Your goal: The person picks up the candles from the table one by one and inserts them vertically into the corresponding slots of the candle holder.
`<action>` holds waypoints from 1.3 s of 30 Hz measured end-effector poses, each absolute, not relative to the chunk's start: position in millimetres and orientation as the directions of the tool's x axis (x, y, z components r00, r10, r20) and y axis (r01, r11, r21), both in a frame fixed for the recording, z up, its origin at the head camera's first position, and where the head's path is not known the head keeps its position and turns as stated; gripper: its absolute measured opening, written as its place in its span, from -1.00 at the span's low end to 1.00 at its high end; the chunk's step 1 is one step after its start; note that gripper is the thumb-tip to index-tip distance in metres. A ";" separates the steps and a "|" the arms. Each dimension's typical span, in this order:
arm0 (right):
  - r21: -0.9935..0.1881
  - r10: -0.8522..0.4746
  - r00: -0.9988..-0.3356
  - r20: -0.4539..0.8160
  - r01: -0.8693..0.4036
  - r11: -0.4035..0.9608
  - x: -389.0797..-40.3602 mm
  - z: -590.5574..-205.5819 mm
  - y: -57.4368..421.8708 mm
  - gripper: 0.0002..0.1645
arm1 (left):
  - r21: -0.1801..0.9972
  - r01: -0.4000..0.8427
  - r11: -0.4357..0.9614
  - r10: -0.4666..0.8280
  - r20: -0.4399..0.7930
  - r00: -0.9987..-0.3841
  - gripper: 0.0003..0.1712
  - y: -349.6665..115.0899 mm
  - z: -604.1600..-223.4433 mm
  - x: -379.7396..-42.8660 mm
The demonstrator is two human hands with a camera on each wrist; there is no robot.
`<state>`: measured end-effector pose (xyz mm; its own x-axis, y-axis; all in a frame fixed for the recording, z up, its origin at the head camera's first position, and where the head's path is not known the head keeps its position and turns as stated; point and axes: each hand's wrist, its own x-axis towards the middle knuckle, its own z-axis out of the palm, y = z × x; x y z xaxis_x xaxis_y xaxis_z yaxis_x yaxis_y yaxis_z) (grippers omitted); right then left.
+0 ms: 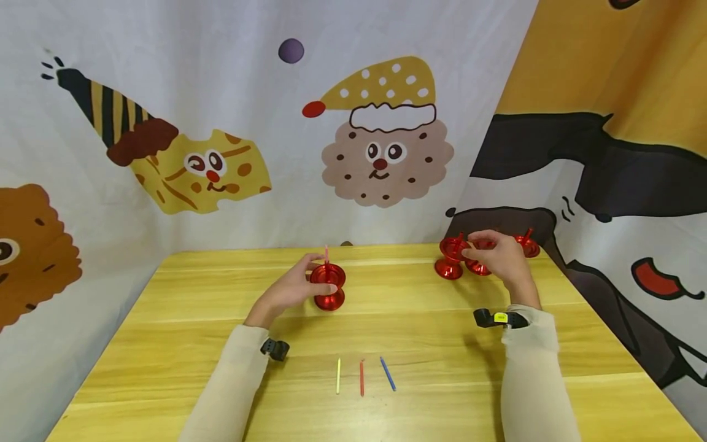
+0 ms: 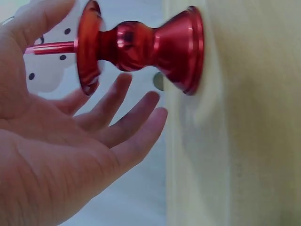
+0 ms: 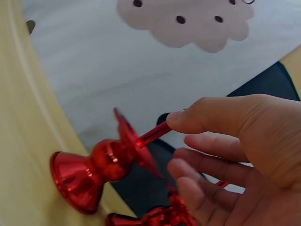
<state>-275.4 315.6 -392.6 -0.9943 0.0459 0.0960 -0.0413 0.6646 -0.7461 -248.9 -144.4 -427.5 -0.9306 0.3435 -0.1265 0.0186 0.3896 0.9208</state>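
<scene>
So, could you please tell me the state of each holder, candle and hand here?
Left holder: upright.
Pink candle: standing in left holder.
Left hand: around left holder, grip unclear.
Right hand: fingers apart.
Leftmost right-side holder: upright.
Middle right-side holder: upright, partly hidden.
Rightmost holder: base hidden, tilt unclear.
Yellow candle: lying flat.
Red candle: lying flat.
Blue candle: lying flat.

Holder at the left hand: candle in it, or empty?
Not empty: the head view shows a pink candle standing up from the red holder at the left hand.
</scene>
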 end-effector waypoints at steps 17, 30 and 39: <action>-0.667 0.021 -0.996 0.085 -0.042 0.744 -286.5 -410.6 314.4 -0.21 | 0.582 0.767 0.270 -0.044 0.803 -0.594 -0.42 -113.4 -379.7 -226.1; -0.680 -0.060 -0.998 0.034 -0.067 0.730 -288.7 -409.7 308.1 -0.18 | 0.785 0.607 0.124 0.246 0.568 -0.785 -0.48 -59.3 -402.2 -205.6; -0.684 -0.141 -0.990 0.027 -0.121 0.720 -288.5 -405.3 296.1 -0.16 | 0.898 0.400 0.185 0.382 0.309 -0.871 -0.31 -45.5 -416.2 -207.3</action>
<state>-288.5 296.1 -405.3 -0.9897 -0.1406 0.0266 -0.1207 0.7199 -0.6835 -207.3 -45.5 -416.2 -0.8709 0.3822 0.3091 0.3997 0.1847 0.8978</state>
